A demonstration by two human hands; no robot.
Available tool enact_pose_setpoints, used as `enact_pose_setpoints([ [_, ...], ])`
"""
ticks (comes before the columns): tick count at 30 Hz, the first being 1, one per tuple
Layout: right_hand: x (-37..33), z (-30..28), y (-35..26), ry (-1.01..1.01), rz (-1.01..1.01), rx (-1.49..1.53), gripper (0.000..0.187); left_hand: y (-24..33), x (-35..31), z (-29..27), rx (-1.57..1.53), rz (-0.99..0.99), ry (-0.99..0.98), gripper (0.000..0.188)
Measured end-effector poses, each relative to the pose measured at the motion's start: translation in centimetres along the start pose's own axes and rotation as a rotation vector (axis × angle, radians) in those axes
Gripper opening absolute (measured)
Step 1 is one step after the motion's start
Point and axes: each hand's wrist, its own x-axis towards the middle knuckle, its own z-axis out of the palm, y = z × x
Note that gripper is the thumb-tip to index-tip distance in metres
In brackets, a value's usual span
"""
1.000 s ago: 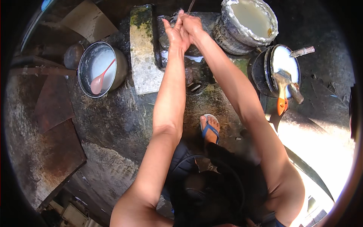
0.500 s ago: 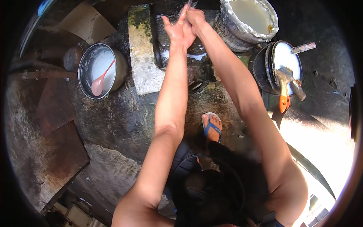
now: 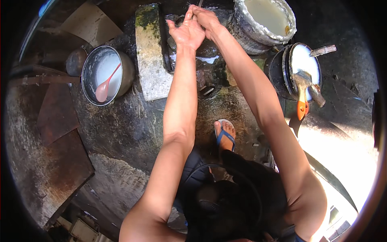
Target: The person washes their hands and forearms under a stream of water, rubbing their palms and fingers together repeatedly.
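Note:
My left hand (image 3: 188,34) is wet, palm up, with the thumb out to the side and the fingers stretched away from me. My right hand (image 3: 207,20) lies against the left fingers, its own fingers curled in. A thin, dark, stick-like thing (image 3: 200,3) shows just beyond the right hand at the top edge. Whether the right hand grips it or the left fingertips is hidden. Both hands are above a dark, wet basin-like hollow edged by a mossy concrete block (image 3: 154,78).
Right of my hands stands a crusted bucket (image 3: 258,40) of cloudy liquid. Nearer is a pot of white liquid (image 3: 304,58) with an orange-handled brush (image 3: 302,94) across it. On the left, a metal pot (image 3: 129,72) holds white liquid and a pink spoon (image 3: 103,89). My sandalled foot (image 3: 225,137) is below.
My hands have shifted slightly left, and the right hand has turned a little over the left fingers. The splash at the fingertips looks smaller. The pots stay put.

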Motion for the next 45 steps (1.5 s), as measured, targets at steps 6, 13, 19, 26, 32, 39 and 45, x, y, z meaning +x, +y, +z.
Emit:
enact_pose_setpoints([
  [6,-1.6,1.2,0.5,-0.095,0.071,0.039,0.031,1.7,-0.8,-0.8,0.096,0.063,0.053,0.106],
  [13,0.9,0.6,1.1,0.069,-0.028,-0.015,0.023,0.2,-0.3,-0.2,0.196,0.103,0.144,0.108],
  [19,0.3,1.5,1.6,0.033,-0.001,0.034,0.023,1.7,-1.5,-0.5,-0.057,-0.054,-0.138,0.107],
  [26,3.6,0.2,1.0,0.205,0.035,-0.058,0.015,-0.1,-0.9,0.0,0.026,-0.105,-0.066,0.107],
  [32,1.0,0.6,3.5,0.096,-0.301,0.045,0.018,1.1,-0.5,0.2,0.087,-0.020,-0.051,0.109],
  [39,1.0,2.5,1.5,0.237,-0.154,-0.221,0.017,2.2,-1.0,0.2,-0.011,-0.062,-0.126,0.099],
  [45,2.9,1.8,1.7,0.259,-0.213,-0.561,0.039,0.6,0.5,1.1,0.492,0.025,0.244,0.054],
])
